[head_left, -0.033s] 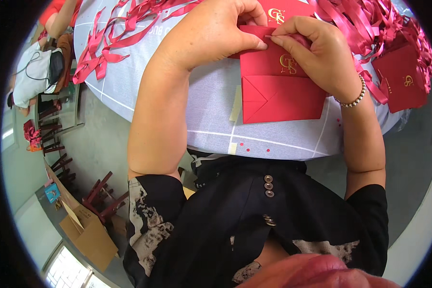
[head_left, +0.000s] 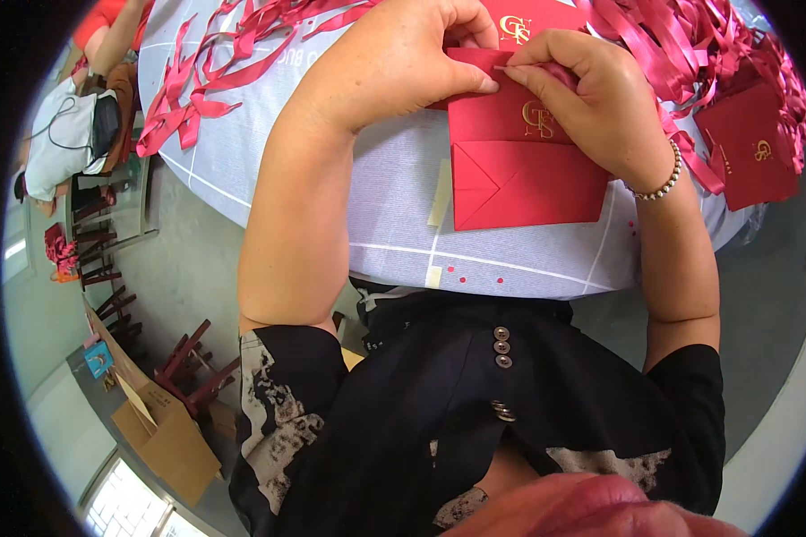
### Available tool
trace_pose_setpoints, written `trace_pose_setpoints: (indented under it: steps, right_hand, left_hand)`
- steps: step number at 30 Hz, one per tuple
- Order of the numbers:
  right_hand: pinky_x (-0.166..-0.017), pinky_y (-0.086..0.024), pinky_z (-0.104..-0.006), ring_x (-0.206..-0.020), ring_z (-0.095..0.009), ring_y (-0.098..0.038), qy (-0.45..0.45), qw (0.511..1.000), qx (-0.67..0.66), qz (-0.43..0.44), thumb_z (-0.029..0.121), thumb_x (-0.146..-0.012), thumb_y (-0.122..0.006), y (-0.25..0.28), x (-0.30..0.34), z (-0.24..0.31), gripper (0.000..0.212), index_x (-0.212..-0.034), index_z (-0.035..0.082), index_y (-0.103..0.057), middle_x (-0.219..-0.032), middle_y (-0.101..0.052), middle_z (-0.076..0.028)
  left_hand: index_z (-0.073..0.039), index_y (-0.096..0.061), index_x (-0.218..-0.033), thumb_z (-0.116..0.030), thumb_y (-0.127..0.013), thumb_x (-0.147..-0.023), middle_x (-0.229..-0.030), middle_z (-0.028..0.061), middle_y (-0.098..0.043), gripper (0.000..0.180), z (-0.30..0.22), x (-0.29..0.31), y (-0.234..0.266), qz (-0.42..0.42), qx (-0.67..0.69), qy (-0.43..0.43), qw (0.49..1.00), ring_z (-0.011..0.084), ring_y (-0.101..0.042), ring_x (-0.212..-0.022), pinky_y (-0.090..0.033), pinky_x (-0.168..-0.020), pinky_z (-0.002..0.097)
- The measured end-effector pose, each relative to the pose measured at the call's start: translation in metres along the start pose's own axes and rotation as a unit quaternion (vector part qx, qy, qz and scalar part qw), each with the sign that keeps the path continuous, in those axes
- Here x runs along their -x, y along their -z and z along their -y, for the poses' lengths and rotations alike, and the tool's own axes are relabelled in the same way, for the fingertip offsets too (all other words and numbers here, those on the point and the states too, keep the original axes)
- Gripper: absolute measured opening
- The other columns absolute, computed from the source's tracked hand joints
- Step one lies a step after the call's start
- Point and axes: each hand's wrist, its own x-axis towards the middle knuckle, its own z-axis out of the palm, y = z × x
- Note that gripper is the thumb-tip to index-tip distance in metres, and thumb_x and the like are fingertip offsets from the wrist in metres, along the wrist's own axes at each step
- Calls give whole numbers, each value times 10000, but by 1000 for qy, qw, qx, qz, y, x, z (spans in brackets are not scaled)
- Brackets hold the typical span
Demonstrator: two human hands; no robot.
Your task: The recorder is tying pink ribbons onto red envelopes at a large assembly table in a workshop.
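Note:
A flat red paper bag (head_left: 528, 183) with gold lettering and a folded bottom lies on the table in front of me, its top edge away from me. My left hand (head_left: 412, 55) grips that edge at its left corner, thumb on the front and fingers behind. At the same edge my right hand (head_left: 604, 112), with a beaded bracelet at the wrist, pinches thumb and forefinger on what looks like a ribbon end with a small pale tip. Its other fingers curl over glossy red material, partly hidden. Another red bag (head_left: 555, 16) lies just beyond.
Pink-red ribbons (head_left: 208, 80) are strewn at the far left. A pile of ribboned red bags (head_left: 748, 148) fills the right side. Small red dots (head_left: 462, 280) lie near the cloth's front edge. Stools (head_left: 188, 362), a cardboard box (head_left: 175, 452) and other people (head_left: 67, 134) are at the left.

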Motion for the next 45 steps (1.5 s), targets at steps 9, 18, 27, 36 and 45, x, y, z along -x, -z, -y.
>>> trace_pose_setpoints:
  steps: [9, 18, 27, 36, 45]
  right_hand:
    - [-586, -488, -344, -630, -272, -645, -145, 989, -20, 14, 53, -878, -655, -4, -2, 19, 68, -861, -11, -645, -739, -665, -145]
    - [-585, -481, -261, -660, -96, -589, -151, 988, 6, -9, 25, -931, -621, 6, -2, -27, 73, -934, -39, -656, -733, -663, -43]
    - [-620, -480, -224, -670, -65, -587, -118, 975, -168, 81, 49, -947, -636, 25, 0, -8, 65, -960, -11, -654, -781, -657, -7]
    - [-626, -472, -214, -683, -46, -557, -171, 965, -190, 61, 33, -942, -643, 29, -4, -9, 76, -961, -35, -669, -757, -639, -3]
    - [-654, -463, -199, -707, -46, -548, -151, 917, -370, 12, 4, -959, -617, 25, -4, -22, 51, -942, -32, -649, -791, -622, 24]
  left_hand:
    - [8, -646, -951, -37, -760, -726, -843, 126, -669, 256, -2, 3, -13, -96, -74, -170, 978, 218, -633, -792, -509, -752, 321]
    - [2, -649, -1010, 49, -723, -813, -875, 13, -640, 216, -1, 2, -8, -25, 148, 61, 987, 89, -592, -808, -488, -714, 231]
    - [10, -662, -1075, 38, -729, -819, -938, 17, -664, 267, 5, 0, -4, -49, 148, 16, 988, 73, -602, -811, -498, -719, 214]
    - [22, -696, -1071, -10, -763, -820, -931, 26, -681, 261, 2, 2, 2, 4, 62, 32, 998, 90, -639, -870, -509, -793, 222]
    - [24, -699, -1071, 27, -737, -821, -959, 35, -692, 253, 12, 2, 6, -57, 187, 38, 980, 96, -642, -880, -502, -812, 219]
